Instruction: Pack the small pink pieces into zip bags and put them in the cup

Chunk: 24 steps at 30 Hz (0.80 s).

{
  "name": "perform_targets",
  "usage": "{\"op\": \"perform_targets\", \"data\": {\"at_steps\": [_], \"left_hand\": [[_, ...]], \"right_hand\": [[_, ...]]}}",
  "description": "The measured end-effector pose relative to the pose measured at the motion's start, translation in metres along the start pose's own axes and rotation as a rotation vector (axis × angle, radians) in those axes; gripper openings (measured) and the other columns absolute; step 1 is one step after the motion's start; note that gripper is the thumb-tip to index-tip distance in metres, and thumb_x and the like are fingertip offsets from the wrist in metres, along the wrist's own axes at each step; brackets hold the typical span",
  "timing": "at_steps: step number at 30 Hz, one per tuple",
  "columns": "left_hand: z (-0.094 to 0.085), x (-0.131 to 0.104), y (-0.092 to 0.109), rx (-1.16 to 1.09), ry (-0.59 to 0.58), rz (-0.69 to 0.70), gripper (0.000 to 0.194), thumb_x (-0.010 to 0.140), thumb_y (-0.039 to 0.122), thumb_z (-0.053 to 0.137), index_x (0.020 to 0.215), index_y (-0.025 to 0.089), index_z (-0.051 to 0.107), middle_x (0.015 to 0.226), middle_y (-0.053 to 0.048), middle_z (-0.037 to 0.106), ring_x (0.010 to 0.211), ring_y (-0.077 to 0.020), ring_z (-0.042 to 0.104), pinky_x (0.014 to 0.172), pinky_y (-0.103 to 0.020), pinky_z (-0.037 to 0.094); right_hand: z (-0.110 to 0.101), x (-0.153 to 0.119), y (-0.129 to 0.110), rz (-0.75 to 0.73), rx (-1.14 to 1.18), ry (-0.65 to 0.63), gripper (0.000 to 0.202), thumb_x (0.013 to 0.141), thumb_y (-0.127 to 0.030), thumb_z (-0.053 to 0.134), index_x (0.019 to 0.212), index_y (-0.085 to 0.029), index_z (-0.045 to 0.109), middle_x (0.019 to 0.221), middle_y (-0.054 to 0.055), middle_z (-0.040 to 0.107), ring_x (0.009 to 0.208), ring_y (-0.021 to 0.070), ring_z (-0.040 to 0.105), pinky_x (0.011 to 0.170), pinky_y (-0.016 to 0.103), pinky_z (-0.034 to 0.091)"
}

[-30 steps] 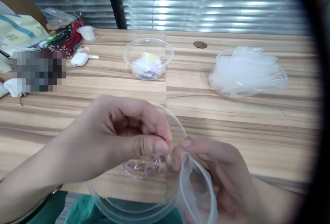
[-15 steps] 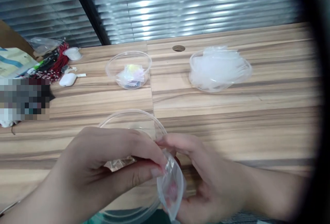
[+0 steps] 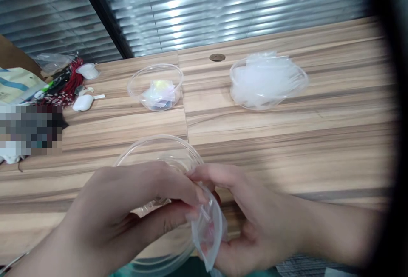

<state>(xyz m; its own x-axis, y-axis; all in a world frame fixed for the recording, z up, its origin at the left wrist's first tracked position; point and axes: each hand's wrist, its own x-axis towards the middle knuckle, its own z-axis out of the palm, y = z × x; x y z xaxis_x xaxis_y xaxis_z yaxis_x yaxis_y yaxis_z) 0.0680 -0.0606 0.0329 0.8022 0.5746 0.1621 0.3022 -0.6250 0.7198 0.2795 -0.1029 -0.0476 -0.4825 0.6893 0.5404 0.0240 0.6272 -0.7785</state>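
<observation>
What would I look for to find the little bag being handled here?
Start with the wood-patterned table and go to its near edge, where the left hand and right hand meet by a large clear container. The small plastic bag is there, in the right hand, its mouth gaping. Unlike the milky plastic pile farther back, it is held up and shows something pinkish.

the bag (image 3: 208,230) looks smooth plastic, the table (image 3: 287,145) wood-grained.

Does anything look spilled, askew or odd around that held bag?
No spill or damage shows. The heaped translucent bags poke unevenly above the rim of their clear bowl, which looks overfull. Part of the far left is pixelated, so I cannot judge there.
</observation>
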Motion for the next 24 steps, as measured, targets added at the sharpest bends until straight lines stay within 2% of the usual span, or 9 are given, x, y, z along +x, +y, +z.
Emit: {"op": "perform_targets", "data": {"at_steps": [3, 6, 9, 13, 19, 22, 24], "left_hand": [[0.0001, -0.0012, 0.0004, -0.001, -0.049, -0.013, 0.019, 0.092, 0.013, 0.061, 0.102, 0.029, 0.062, 0.092, 0.011, 0.073, 0.084, -0.0060, 0.071, 0.074, -0.011, 0.057], [0.0007, -0.0018, 0.0008, -0.011, -0.041, 0.030, 0.020, 0.092, 0.011, 0.059, 0.105, 0.027, 0.061, 0.095, 0.007, 0.074, 0.088, -0.0084, 0.071, 0.078, -0.014, 0.058], [-0.0005, -0.0025, -0.0001, 0.032, -0.025, 0.099, 0.017, 0.093, 0.016, 0.060, 0.107, 0.026, 0.063, 0.099, 0.003, 0.074, 0.092, -0.0114, 0.072, 0.082, -0.017, 0.059], [-0.0032, -0.0027, -0.0018, 0.078, -0.074, 0.117, 0.022, 0.095, 0.020, 0.059, 0.113, 0.030, 0.063, 0.106, 0.001, 0.074, 0.095, -0.0126, 0.072, 0.081, -0.016, 0.060], [0.0018, 0.0003, -0.0006, 0.044, 0.032, 0.008, 0.022, 0.088, 0.018, 0.067, 0.107, 0.028, 0.067, 0.093, 0.006, 0.075, 0.079, -0.0083, 0.073, 0.070, -0.010, 0.058], [0.0028, -0.0013, 0.0003, 0.044, 0.108, -0.020, 0.021, 0.087, 0.023, 0.070, 0.107, 0.029, 0.067, 0.093, 0.008, 0.076, 0.081, -0.0099, 0.074, 0.071, -0.011, 0.059], [0.0013, -0.0037, 0.0009, 0.030, 0.114, -0.021, 0.018, 0.089, 0.024, 0.068, 0.105, 0.031, 0.069, 0.093, 0.007, 0.077, 0.083, -0.0110, 0.074, 0.071, -0.013, 0.060]], "right_hand": [[0.0003, -0.0001, -0.0001, -0.003, 0.021, -0.010, 0.067, 0.084, -0.035, 0.069, 0.137, -0.019, 0.031, 0.110, 0.009, 0.064, 0.093, 0.0191, 0.069, 0.077, 0.026, 0.055], [0.0003, -0.0012, -0.0002, 0.008, 0.012, -0.004, 0.069, 0.084, -0.038, 0.069, 0.139, -0.018, 0.031, 0.113, 0.011, 0.064, 0.094, 0.0192, 0.069, 0.079, 0.027, 0.055], [-0.0001, -0.0016, 0.0000, 0.006, 0.014, 0.000, 0.072, 0.084, -0.038, 0.069, 0.141, -0.018, 0.029, 0.113, 0.011, 0.064, 0.089, 0.0179, 0.069, 0.076, 0.027, 0.055], [-0.0014, -0.0005, -0.0004, 0.012, 0.009, -0.011, 0.072, 0.084, -0.039, 0.069, 0.141, -0.018, 0.029, 0.114, 0.012, 0.064, 0.091, 0.0191, 0.070, 0.075, 0.027, 0.055], [-0.0011, -0.0013, 0.0016, 0.004, 0.005, -0.030, 0.067, 0.085, -0.042, 0.068, 0.137, -0.018, 0.033, 0.114, 0.013, 0.066, 0.098, 0.0231, 0.071, 0.079, 0.030, 0.057], [-0.0006, -0.0027, 0.0025, -0.029, -0.034, 0.001, 0.074, 0.084, -0.043, 0.069, 0.140, -0.019, 0.028, 0.116, 0.014, 0.065, 0.097, 0.0221, 0.071, 0.079, 0.029, 0.058], [-0.0010, -0.0029, 0.0016, -0.024, -0.055, 0.005, 0.074, 0.085, -0.044, 0.068, 0.141, -0.019, 0.027, 0.115, 0.013, 0.066, 0.094, 0.0207, 0.071, 0.078, 0.028, 0.057]]}}
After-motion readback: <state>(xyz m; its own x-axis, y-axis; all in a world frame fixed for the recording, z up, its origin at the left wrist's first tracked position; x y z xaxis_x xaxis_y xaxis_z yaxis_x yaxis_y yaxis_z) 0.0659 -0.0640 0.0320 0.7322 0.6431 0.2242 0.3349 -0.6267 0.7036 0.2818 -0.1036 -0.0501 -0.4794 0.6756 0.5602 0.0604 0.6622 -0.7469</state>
